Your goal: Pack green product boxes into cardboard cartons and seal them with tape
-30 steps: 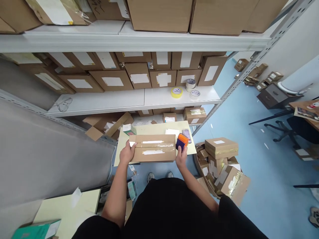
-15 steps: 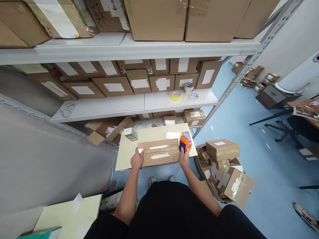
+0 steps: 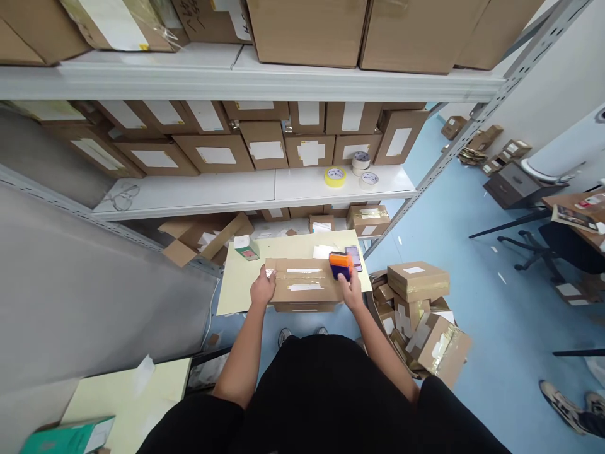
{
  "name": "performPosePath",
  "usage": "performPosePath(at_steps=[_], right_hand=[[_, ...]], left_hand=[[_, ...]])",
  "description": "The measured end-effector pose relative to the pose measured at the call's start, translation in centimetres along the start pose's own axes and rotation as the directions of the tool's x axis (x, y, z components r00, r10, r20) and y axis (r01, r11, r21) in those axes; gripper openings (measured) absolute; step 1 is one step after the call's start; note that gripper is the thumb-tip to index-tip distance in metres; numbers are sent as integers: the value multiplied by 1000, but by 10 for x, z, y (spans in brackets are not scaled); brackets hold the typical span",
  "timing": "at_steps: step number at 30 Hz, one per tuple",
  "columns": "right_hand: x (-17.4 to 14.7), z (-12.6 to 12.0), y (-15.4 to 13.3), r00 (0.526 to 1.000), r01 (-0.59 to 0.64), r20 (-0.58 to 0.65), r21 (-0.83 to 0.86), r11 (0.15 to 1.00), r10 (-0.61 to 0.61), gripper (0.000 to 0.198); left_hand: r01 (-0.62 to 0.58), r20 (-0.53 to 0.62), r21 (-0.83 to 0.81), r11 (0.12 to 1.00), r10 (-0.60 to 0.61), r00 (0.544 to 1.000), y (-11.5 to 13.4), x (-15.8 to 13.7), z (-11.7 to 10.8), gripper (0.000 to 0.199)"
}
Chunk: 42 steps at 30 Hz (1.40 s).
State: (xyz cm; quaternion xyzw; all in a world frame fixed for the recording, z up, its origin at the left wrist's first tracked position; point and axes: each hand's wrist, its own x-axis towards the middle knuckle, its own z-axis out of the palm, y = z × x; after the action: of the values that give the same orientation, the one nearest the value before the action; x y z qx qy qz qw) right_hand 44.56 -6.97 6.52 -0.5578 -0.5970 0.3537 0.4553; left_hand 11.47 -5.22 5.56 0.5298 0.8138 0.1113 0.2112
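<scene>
A long brown cardboard box (image 3: 305, 277) lies on the pale yellow table, two torn white strips on its top and its near side partly showing. My left hand (image 3: 263, 289) is closed around the box's left end, by a small whitish patch at the corner. My right hand (image 3: 350, 291) grips an orange and dark blue tape dispenser (image 3: 340, 265) at the box's right end; the dispenser lies over the top's right edge. Behind it are a white paper (image 3: 322, 251) and a purplish flat item (image 3: 353, 257). A small green and white box (image 3: 246, 248) stands at the table's back left.
Shelves with labelled cartons (image 3: 217, 151) rise ahead, with a yellow tape roll (image 3: 335, 177) and white tape rolls (image 3: 368, 181) on the middle one. An open carton (image 3: 203, 236) sits left of the table (image 3: 231, 296). Right of it is a floor pile of used boxes (image 3: 418, 284). Another person's shoe (image 3: 560, 407) shows far right.
The dispenser has moved left, onto the box's right end, and is turned more level. The box has tipped so more of its near side shows. My left hand keeps its hold.
</scene>
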Motion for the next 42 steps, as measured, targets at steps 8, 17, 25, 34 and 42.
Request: performPosePath(at_steps=[8,17,25,34,42], right_hand=[[-7,58,-6,978,-84,199,85,993,66,40],[-7,50,-2,964,-48,266,70,996,27,37],[-7,46,-6,957,-57,285,27,998,47,39],[-5,45,-7,951,-25,308,42,999,11,43],[-3,46,-5,936,15,353,-6,1000,-12,55]], left_hand=[[-26,-80,-20,999,24,997,2,-5,-2,74],[-32,-129,-70,997,23,991,2,-7,0,69],[-322,-407,-306,896,183,895,31,-33,-14,53],[-252,-139,-707,661,219,966,74,-29,-69,34],[-416,-250,-617,668,335,909,82,-5,-96,28]])
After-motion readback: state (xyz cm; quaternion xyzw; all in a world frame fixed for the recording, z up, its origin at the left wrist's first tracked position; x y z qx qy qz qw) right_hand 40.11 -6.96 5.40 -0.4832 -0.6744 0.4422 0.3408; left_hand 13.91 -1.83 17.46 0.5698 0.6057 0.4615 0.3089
